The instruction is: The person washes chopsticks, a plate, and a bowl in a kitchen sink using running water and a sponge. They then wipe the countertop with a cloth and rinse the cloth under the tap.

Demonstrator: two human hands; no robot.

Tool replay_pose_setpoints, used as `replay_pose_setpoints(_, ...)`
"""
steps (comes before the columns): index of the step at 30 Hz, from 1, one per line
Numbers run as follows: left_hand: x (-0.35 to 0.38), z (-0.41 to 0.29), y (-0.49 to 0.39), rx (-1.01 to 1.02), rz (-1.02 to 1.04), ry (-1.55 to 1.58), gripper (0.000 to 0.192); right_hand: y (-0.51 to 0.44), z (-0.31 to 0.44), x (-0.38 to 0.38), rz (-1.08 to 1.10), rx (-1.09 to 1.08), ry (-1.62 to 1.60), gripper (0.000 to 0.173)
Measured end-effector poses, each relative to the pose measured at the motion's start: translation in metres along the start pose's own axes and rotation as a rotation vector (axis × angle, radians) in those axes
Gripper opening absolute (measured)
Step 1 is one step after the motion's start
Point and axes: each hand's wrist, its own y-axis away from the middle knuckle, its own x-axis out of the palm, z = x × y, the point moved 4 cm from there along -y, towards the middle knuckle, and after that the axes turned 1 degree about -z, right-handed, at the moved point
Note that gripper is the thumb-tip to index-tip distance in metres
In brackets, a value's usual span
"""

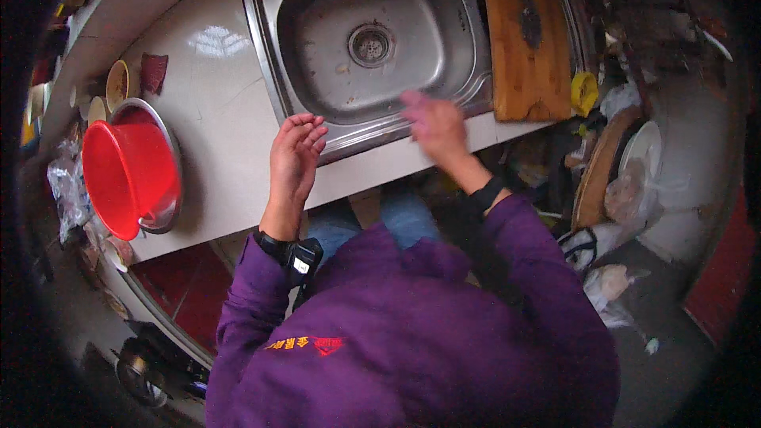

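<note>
Before me is a stainless steel sink (pixel 321 30) set in the counter, with a round drain strainer (pixel 371 45) and small scraps on its wet bottom. My left hand (pixel 297 145) is raised near the sink's front left corner, fingers loosely curled and nothing in them. Over the front rim, towards the right, my right hand (pixel 437 128) is blurred by motion. Its fingers point left and look apart, and no object shows in them. A wooden cutting board (pixel 523 71) lies across the sink's right side, just beyond that hand.
A red plastic basin (pixel 113 178) leans in a metal bowl (pixel 172 148) on the left counter (pixel 232 148). Behind them are cups (pixel 119 83) and a dark red piece (pixel 154 73). A yellow item (pixel 584 94) hangs right of the board, above a round wooden board (pixel 600 166) and bags.
</note>
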Motion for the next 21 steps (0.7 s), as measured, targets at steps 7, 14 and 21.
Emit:
replay_pose_setpoints(7,-0.013,-0.004,0.021,0.229,-0.052,0.22,0.017,-0.039,0.097,0.092,0.404,-0.377,-0.027,0.022)
replay_pose_setpoints(14,-0.051,-0.017,0.041,0.318,-0.221,0.313,0.013,-0.084,0.132,0.115,0.492,-0.477,0.024,0.021)
replay_pose_setpoints(21,-0.052,-0.016,0.022,0.227,-0.212,0.327,0.013,-0.201,0.096,0.124,0.191,-0.161,0.212,0.024)
